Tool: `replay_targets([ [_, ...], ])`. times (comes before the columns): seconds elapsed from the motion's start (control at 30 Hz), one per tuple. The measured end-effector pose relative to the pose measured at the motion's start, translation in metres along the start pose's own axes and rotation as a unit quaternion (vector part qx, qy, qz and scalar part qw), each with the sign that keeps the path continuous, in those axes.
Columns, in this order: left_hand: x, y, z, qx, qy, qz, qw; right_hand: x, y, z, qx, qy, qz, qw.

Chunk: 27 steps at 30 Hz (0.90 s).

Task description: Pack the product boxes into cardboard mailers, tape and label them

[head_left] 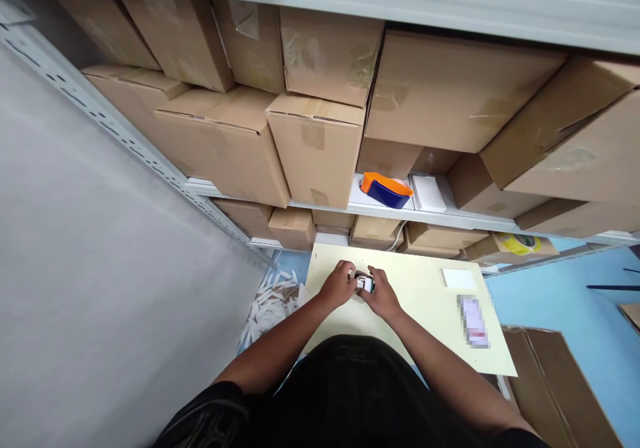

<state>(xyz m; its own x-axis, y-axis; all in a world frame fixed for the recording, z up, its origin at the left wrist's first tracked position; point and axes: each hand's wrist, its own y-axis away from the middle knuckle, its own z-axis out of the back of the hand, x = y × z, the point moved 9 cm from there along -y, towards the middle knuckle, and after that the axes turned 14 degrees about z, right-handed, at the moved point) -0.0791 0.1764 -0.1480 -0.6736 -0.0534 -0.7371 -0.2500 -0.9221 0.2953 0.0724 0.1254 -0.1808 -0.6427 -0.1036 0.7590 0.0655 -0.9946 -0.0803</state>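
Between my hands is a small object [364, 283] with a white face, dark marks and a dark edge; its exact kind is too small to make out. My left hand [340, 284] has its fingers closed on the left side of it. On the opposite side, the fingers and thumb of my right hand [384, 296] grip it too. Both hands are over the pale yellow tabletop [420, 308], near its left part. My fingers cover the object's sides.
A white flat box [459, 279] and a blurred-out phone-like item [474, 321] lie on the right. Cardboard boxes [315, 148] fill the shelves ahead, with an orange and blue tape dispenser [387, 190] among them. White scraps [270, 308] litter the floor left; an open carton [555, 381] stands right.
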Motion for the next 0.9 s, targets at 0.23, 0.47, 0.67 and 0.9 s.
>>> replay_targets([
  [0.23, -0.005, 0.012, 0.002, -0.049, -0.129, -0.089, 0.986, -0.024, 0.007, 0.008, -0.042, -0.097, -0.023, 0.994],
  [0.47, -0.021, 0.015, -0.024, 0.020, -0.208, -0.050, 0.977, -0.043, 0.019, 0.002, 0.001, -0.163, 0.015, 0.986],
  [0.67, -0.040, 0.004, -0.034, 0.024, -0.315, 0.045, 0.948, -0.023, 0.017, -0.009, 0.062, -0.087, 0.118, 0.987],
  [0.9, -0.074, 0.011, -0.015, -0.027, -0.280, -0.029, 0.959, -0.017, 0.010, -0.002, 0.046, -0.037, 0.143, 0.988],
])
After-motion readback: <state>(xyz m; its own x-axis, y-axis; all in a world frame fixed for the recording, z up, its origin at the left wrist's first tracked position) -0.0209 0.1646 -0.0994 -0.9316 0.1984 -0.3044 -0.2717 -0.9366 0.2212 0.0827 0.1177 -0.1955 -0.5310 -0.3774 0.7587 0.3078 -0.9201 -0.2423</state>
